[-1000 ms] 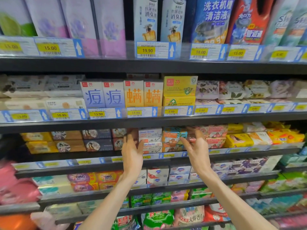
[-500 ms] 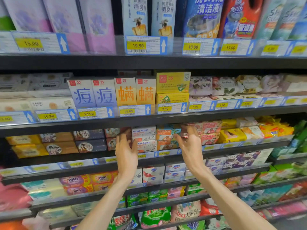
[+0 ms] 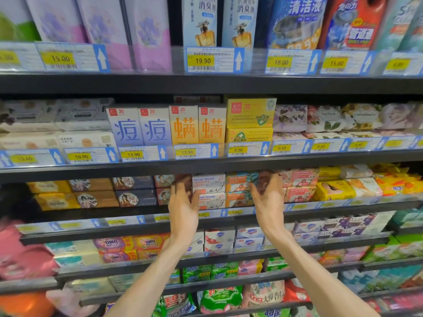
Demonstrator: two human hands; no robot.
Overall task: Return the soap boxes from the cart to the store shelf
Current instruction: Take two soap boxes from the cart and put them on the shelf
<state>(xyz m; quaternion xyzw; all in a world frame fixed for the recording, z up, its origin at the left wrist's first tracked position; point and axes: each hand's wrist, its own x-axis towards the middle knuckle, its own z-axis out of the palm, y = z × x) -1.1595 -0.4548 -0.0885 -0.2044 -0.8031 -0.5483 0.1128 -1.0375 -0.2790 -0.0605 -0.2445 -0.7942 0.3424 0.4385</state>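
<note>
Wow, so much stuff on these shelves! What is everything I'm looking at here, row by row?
Tall lavender packs: several, white and purple, top shelf, left.
Deodoriser boxes: two, pale blue, top shelf, middle.
Price tags: many, yellow with blue arrows, along the shelf edges.
Blue-character boxes: two, lilac, second shelf.
Orange-character boxes: two, cream and orange, right of those.
Yellow boxes: two stacked, second shelf, middle.
Floral wrapped soaps: several, pale, second shelf, right.
Goat Soap boxes: two white stacked, two orange beside them, third shelf between the hands.
OMO packs: several, purple and orange, fourth shelf.
Left hand: one, fingers at the white stack's left side.
Right hand: one, fingers at the orange stack's right side.
</note>
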